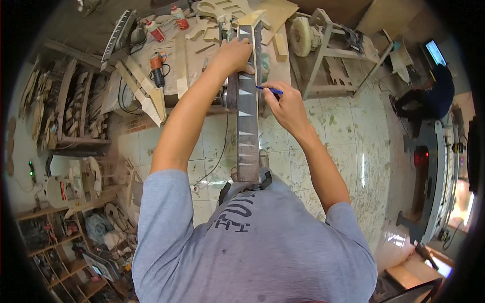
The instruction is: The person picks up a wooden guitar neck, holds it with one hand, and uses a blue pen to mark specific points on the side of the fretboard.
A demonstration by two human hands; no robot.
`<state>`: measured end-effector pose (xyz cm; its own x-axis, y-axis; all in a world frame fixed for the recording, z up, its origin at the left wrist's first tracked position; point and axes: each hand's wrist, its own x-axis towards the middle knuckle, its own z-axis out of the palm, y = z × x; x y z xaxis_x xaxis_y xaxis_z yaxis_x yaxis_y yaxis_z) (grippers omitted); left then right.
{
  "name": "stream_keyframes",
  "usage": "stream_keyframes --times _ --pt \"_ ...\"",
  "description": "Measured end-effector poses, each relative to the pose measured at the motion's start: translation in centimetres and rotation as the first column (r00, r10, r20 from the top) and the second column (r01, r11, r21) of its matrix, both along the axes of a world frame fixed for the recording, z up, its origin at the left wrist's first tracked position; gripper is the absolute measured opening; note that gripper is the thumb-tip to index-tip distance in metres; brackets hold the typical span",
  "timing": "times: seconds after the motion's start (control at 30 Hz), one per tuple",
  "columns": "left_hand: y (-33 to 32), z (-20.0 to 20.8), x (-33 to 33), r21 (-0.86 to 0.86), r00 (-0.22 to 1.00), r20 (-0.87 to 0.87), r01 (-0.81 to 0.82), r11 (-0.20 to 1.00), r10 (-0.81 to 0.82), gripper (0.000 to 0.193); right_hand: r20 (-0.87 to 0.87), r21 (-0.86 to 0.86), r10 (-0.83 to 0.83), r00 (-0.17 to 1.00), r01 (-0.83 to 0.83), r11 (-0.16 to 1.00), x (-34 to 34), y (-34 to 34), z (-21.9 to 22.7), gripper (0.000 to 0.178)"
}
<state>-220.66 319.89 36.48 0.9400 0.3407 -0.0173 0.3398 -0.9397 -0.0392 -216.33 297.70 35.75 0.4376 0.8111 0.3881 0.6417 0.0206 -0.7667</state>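
A long guitar neck (247, 126) with a dark fingerboard and pale triangular inlays runs from my chest out to the workbench (194, 60). My left hand (233, 54) presses down on its far end, fingers wrapped over the left edge near the pale headstock (251, 20). My right hand (284, 103) sits at the neck's right edge and pinches a blue pen (269, 90), its tip touching the side of the fingerboard.
The bench holds wooden guitar-shaped cutouts (217, 9), glue bottles (155, 30), an orange power tool (157, 68) and offcuts. A wooden stand with a pale wheel (303, 35) is to the right. Shelves of wood (65, 106) stand left. Another person (429, 96) crouches far right on the tiled floor (348, 141).
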Motion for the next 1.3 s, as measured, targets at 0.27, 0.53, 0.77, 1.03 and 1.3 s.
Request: stream_keyframes --times 0.27,0.53,0.77,1.03,1.3 --pt "0.2 -2.5 -0.6 0.010 0.957 0.231 0.177 0.984 -0.175 0.045 -0.046 -0.015 -0.111 0.993 0.110 0.994 -5.7 -5.3 0.3 0.018" --pt "-0.6 -1.8 -1.9 -0.017 0.954 0.170 0.253 0.967 -0.247 0.049 -0.006 -0.024 -0.176 0.984 0.176 0.984 -9.9 -10.1 -0.1 0.015" --pt "-0.6 -1.3 -2.3 -0.084 0.940 0.043 0.342 0.936 -0.339 0.090 0.009 -0.041 -0.195 0.981 0.195 0.980 -12.4 -13.5 -0.1 0.014" --pt "-0.6 -1.2 -2.3 -0.113 0.947 0.047 0.321 0.940 -0.318 0.089 -0.073 -0.058 -0.205 0.976 0.201 0.978 -14.5 -16.7 0.3 0.013" --pt "-0.6 -1.2 -2.1 -0.076 0.939 0.078 0.340 0.937 -0.334 0.083 -0.106 -0.056 -0.233 0.967 0.228 0.972 -15.9 -18.3 0.2 0.012"
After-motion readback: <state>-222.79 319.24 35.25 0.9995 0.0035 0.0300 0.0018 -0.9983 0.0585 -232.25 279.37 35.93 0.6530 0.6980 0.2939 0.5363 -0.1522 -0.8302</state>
